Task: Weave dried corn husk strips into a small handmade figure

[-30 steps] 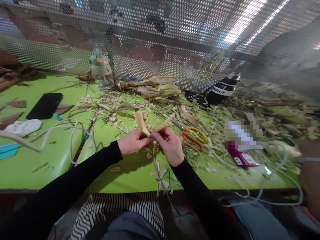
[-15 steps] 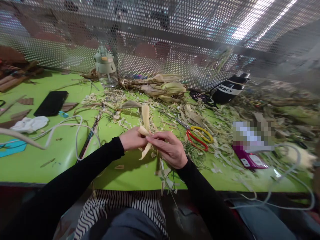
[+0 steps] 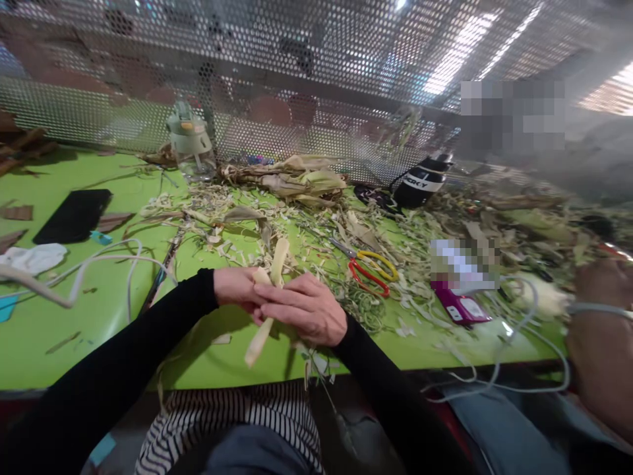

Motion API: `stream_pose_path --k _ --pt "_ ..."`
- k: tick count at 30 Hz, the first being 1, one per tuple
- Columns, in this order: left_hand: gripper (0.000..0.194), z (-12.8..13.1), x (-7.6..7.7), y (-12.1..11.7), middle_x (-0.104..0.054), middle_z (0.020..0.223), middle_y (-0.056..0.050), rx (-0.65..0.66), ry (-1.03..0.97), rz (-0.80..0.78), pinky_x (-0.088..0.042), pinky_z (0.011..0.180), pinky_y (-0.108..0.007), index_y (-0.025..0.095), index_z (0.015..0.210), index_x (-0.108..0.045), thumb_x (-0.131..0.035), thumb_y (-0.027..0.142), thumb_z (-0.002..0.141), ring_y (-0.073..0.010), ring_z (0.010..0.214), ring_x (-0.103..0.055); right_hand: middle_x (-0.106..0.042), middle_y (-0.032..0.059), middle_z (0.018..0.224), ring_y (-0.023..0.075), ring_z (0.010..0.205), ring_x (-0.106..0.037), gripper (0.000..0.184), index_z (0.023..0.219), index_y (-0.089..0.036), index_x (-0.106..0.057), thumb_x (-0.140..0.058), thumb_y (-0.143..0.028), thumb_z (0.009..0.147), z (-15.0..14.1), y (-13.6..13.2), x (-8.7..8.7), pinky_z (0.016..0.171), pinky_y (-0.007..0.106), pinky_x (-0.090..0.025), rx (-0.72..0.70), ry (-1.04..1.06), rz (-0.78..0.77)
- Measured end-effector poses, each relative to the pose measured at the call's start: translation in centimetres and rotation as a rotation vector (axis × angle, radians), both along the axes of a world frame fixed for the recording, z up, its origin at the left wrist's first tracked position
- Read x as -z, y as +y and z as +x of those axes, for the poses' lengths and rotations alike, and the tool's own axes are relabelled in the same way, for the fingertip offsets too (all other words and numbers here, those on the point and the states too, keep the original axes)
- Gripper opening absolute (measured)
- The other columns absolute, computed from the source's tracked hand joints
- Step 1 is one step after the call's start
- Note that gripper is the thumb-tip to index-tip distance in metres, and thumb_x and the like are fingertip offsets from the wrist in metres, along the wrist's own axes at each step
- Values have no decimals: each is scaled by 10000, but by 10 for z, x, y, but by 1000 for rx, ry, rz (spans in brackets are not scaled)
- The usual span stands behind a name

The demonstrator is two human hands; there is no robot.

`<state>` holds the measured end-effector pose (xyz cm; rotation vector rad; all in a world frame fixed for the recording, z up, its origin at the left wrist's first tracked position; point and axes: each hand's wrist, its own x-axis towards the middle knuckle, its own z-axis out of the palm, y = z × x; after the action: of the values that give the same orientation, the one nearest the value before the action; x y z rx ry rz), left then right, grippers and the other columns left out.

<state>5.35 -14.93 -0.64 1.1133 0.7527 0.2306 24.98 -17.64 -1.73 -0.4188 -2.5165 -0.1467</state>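
Husk strips have shifted: one end now projects farther toward the near edge of the desk. Hands angle inward above it; the left hand pinches the strips' crossing, the right hand overlays it, fingers extended, thumb hidden, grip undetermined. Step judged: folding or shaping; continuing would require a firm crossing. Scissors lie beyond, husk bundle farther.

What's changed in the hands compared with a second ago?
The pale husk now has one end pointing toward the near edge of the table; the right hand lies flatter over the left hand. Both remain on it. Scissors and phone lie unmoved.
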Motion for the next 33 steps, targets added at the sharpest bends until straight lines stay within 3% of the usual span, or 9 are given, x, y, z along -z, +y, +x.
stream_pose_path --k 6,10,14,17,19,23,27,33 --pt "201 2 6 7 -552 506 29 -74 10 -61 -469 552 -207 112 613 -607 -757 241 582 -61 460 -492 -683 0 1127 156 778 -540 194 1011 -299 -650 -475 -295 927 -4 -2 -1 647 308 -364 196 -62 116" --pt "291 6 7 8 -589 590 15 -79 -12 -2 -483 591 -223 110 671 -577 -771 308 582 -74 516 -543 -713 17 1020 152 752 -560 229 1044 -257 -651 -448 -285 941 -2 -1 -3 646 305 -378 234 25 70" --pt "224 12 12 2 -597 646 0 -79 50 327 -494 631 -265 130 680 -550 -681 312 687 -112 598 -565 -719 41 943 150 773 -599 239 1110 -207 -639 -493 -218 920 -1 3 0 684 286 -449 252 183 -107" --pt "155 16 18 -2 -613 735 -13 -118 121 666 -485 726 -279 145 743 -580 -579 298 764 -125 692 -559 -713 47 858 150 752 -620 165 997 -185 -676 -573 -228 875 -3 5 3 693 281 -493 288 290 -222" --pt "153 17 18 -3 -620 759 -15 -126 153 754 -478 743 -269 151 796 -598 -567 298 767 -133 730 -558 -706 52 855 152 767 -633 125 927 -185 -688 -595 -233 858 -4 5 4 712 283 -516 287 315 -273" --pt "230 14 6 0 -633 770 -4 -82 137 658 -472 673 -234 139 901 -611 -607 284 723 -124 708 -564 -683 71 1029 173 926 -633 172 976 -210 -684 -548 -192 874 -4 4 0 809 325 -527 219 254 -258" --pt "258 10 -11 0 -623 766 -5 -86 162 543 -461 646 -237 127 901 -615 -657 253 679 -124 698 -568 -623 101 1177 202 1000 -603 237 1043 -210 -667 -526 -151 862 -2 5 -2 818 362 -521 264 247 -172" --pt "262 15 -9 -5 -595 796 -17 -198 -169 250 -515 782 -312 120 866 -580 -637 355 763 -114 742 -601 -624 118 1141 207 987 -598 237 1029 -188 -658 -533 -119 839 -1 6 1 821 362 -514 319 344 -117"
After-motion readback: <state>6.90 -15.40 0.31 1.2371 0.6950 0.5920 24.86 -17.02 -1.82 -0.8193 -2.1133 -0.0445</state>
